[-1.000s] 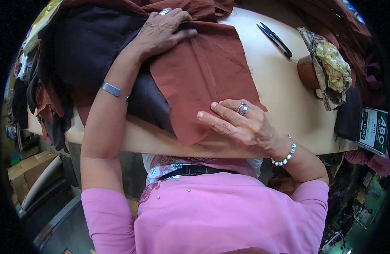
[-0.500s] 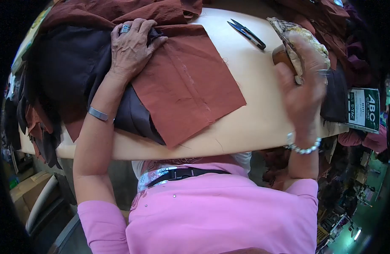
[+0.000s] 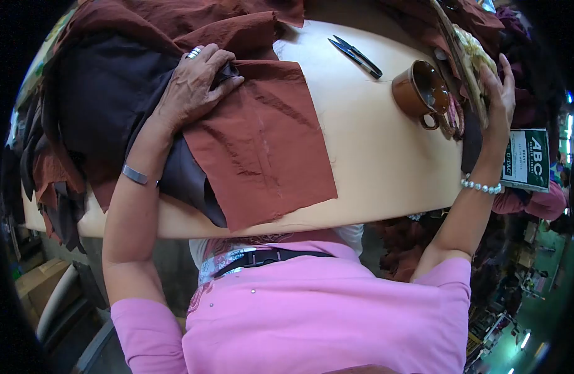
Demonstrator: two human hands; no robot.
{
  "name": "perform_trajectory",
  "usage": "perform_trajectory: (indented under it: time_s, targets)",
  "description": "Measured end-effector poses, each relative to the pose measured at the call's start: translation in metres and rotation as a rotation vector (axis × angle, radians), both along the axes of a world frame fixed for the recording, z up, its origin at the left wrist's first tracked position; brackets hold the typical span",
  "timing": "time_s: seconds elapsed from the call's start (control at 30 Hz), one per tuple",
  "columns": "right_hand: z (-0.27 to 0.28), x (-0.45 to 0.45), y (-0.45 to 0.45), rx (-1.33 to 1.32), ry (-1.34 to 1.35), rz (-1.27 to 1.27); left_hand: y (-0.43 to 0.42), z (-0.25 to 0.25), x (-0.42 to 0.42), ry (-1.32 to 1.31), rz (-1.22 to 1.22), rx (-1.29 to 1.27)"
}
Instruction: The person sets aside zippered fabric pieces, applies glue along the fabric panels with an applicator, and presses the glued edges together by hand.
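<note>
Right hand grips a crusted tan slab beside the round brown mug; left hand, leftward, pinches dark cloth.

The green-and-white package carries "ABC" in large letters, with "HEAVY" and "U-TAC" smaller.

Looking forward and down from the wearer's head
Facing the tabletop from close above, framing left hand and right hand, catching the pink shirt at the bottom, and curving into dark borders at both sides.
</note>
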State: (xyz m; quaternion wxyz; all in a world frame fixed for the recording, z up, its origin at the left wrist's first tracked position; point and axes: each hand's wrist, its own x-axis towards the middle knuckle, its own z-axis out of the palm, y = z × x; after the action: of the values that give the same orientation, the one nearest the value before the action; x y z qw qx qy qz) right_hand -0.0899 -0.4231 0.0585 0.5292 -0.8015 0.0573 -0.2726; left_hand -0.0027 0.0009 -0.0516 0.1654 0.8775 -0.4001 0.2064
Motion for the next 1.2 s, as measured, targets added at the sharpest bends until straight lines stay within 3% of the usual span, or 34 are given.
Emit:
perform_trajectory:
  time_s: [0.1, 0.23, 0.33, 0.47, 0.57, 0.7, 0.83, 1.0, 1.2]
  targets:
    - [-0.004, 0.024, -0.02, -0.167, 0.124, 0.029, 0.0, 0.0, 0.0, -0.007, -0.005, -0.027]
    - [-0.029, 0.046, -0.047, -0.189, 0.351, 0.061, 0.003, -0.002, 0.002, 0.063, -0.028, -0.08]
    - [-0.037, 0.043, -0.057, -0.259, 0.309, 0.052, 0.004, -0.004, 0.002, 0.084, -0.014, -0.086]
    - [-0.014, 0.0, -0.005, -0.624, 0.055, 0.217, 0.003, -0.007, 0.004, 0.038, 0.047, -0.032]
    - [-0.009, -0.022, 0.023, -1.408, 0.079, 0.219, -0.003, 0.001, -0.004, -0.235, 0.169, 0.148]
    - [-0.026, -0.025, 0.034, -1.536, 0.432, 0.06, -0.004, -0.004, -0.004, -0.11, 0.207, 0.023]
    - [-0.03, -0.021, 0.034, -1.516, 0.453, 0.043, 0.0, -0.009, -0.001, 0.017, 0.101, -0.131]
    - [-0.028, -0.021, 0.039, -1.51, 0.53, 0.053, -0.001, -0.005, -0.002, 0.085, 0.101, -0.144]
    - [-0.02, -0.029, 0.017, -1.411, 0.279, 0.043, 0.002, -0.006, 0.0, 0.096, 0.082, -0.174]
